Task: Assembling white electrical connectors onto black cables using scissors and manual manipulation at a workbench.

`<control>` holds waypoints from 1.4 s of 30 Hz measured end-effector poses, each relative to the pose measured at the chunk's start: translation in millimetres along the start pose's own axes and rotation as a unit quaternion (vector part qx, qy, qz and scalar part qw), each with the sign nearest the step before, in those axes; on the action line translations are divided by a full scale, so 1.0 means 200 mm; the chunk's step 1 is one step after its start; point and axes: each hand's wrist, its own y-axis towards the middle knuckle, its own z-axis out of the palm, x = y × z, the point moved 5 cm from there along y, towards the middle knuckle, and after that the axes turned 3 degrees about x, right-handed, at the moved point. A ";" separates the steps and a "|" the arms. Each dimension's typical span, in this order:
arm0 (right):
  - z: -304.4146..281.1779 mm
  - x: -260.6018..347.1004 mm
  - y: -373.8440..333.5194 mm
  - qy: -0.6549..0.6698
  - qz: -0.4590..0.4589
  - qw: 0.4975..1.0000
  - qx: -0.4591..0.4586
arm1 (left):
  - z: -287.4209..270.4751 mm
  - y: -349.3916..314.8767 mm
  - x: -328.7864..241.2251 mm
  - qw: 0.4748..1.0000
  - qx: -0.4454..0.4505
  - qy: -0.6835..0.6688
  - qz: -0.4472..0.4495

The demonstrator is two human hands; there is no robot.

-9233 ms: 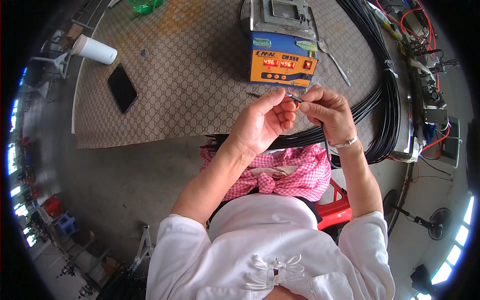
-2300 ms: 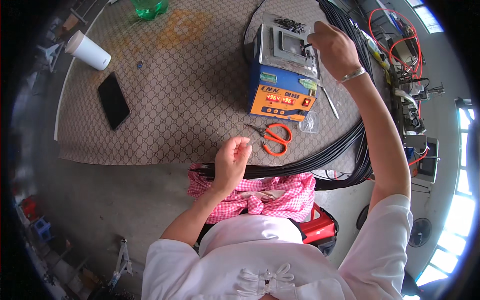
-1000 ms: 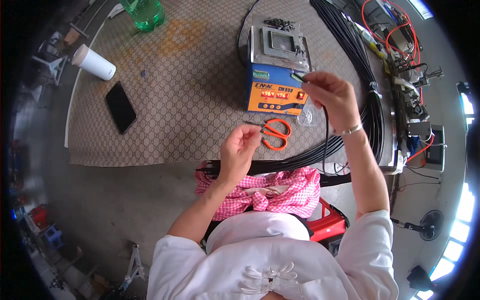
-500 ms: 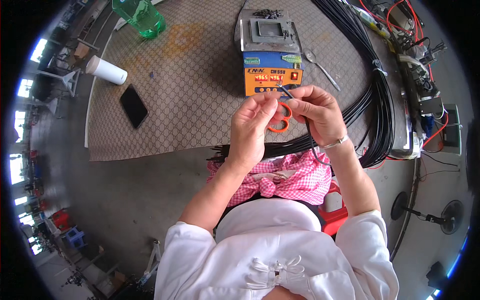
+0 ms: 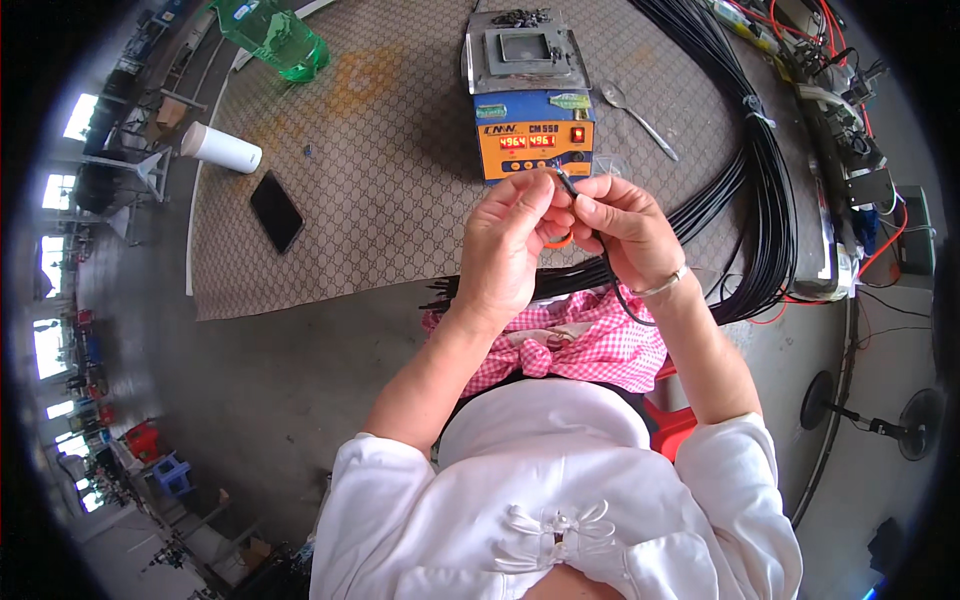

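Both hands are pinching one thin black cable [image 5: 566, 184]: left hand [image 5: 505, 245] and right hand [image 5: 625, 228] touching, near the orange-fronted machine [image 5: 532, 120].

White short-sleeved top with a bow, pink checked apron, thin bracelet [image 5: 662, 286] on the right wrist.

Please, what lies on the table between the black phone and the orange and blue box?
In the head view, nothing lies between the black phone and the orange and blue box; only the bare patterned mat shows there.
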 end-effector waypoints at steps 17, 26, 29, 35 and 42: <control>-0.02 0.06 -0.06 -0.002 -0.060 0.998 -0.003 | 0.08 0.02 0.01 0.998 0.005 -0.015 -0.058; -0.04 0.08 -0.08 -0.032 -0.101 0.994 -0.017 | 0.11 0.04 0.01 0.998 0.008 -0.018 -0.067; -0.04 0.08 -0.09 -0.042 -0.098 0.994 -0.015 | 0.10 0.04 0.02 0.997 0.012 -0.023 -0.079; -0.03 0.09 -0.10 -0.005 -0.104 0.995 -0.006 | 0.12 0.04 0.03 0.994 0.026 -0.050 -0.094; -0.05 0.06 -0.12 0.038 -0.074 0.997 -0.008 | 0.13 0.02 0.06 0.996 0.057 0.004 -0.066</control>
